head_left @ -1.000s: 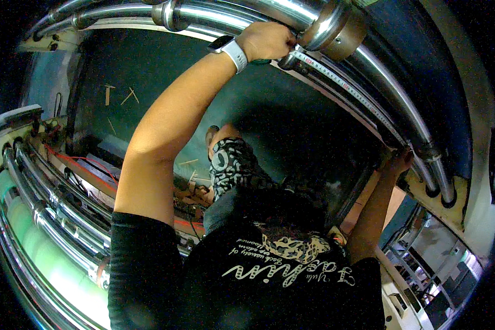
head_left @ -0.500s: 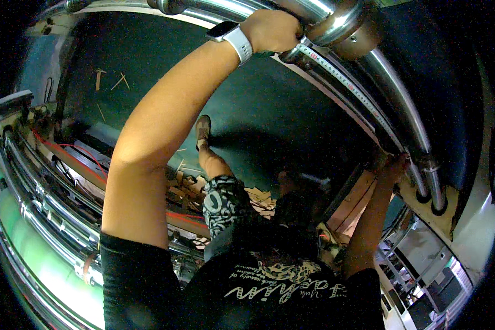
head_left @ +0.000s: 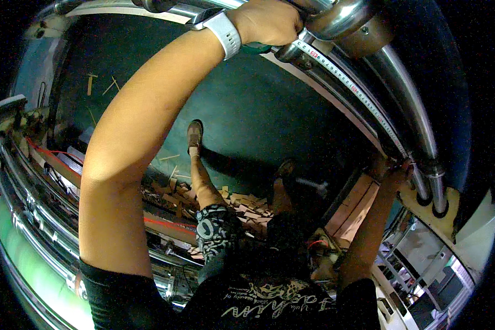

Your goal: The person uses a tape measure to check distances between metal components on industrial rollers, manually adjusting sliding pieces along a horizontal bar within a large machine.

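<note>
A white tape measure (head_left: 335,72) is drawn out straight alongside the shiny metal rods at the upper right. My left hand (head_left: 267,23) closes round its near-rod end, where a bit of dark green casing shows under the fingers; most of the casing is hidden. The wrist wears a watch with a pale strap (head_left: 223,38). At the other end of the blade, close to where the rods enter a plate, my right hand (head_left: 397,169) has its fingers closed on the tape. That hand is in shadow, so its exact grip is hard to make out.
A thick metal rod (head_left: 410,102) with a large collar (head_left: 335,21) runs beside the tape. Several rods and red wires (head_left: 55,149) line the left side. Wood offcuts (head_left: 247,206) lie on the dark green floor (head_left: 225,99) by my feet. Metal framework (head_left: 423,247) stands lower right.
The view has shifted slightly, and my left arm and wrist appear further left. The tape stays stretched between both hands. More of the wood pieces and my other foot show now.
</note>
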Demonstrator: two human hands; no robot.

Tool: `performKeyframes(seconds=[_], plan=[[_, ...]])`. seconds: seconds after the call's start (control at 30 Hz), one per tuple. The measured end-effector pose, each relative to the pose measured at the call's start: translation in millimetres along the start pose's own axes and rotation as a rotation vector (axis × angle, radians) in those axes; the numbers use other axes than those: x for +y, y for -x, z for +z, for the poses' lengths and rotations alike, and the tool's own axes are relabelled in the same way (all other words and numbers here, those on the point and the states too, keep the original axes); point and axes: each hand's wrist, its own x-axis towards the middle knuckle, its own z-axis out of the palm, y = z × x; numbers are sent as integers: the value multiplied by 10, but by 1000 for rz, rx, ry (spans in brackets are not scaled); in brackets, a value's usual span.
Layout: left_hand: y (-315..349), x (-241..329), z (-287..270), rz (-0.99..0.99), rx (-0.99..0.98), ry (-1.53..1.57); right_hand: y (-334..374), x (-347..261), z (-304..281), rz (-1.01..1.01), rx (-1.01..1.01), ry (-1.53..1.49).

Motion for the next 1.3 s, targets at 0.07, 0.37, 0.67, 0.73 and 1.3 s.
performKeyframes(seconds=[0.07, 0.37, 0.67, 0.73, 1.3], plan=[[-26, -12, 4, -5, -29, -5, -11, 132, 1, -216, -24, 427], [14, 20, -33, 31, -21, 24, -68, 259, 2, -603, 86, 680], [40, 21, -49, -22, -69, 40, 3, -27, 141, 375, 71, -825], [39, 26, -49, -8, -51, 25, -4, -439, 81, 427, 13, -1067], [-31, 16, -49, 20, -60, 3, -29, -1063, -23, 330, -99, -1272]])
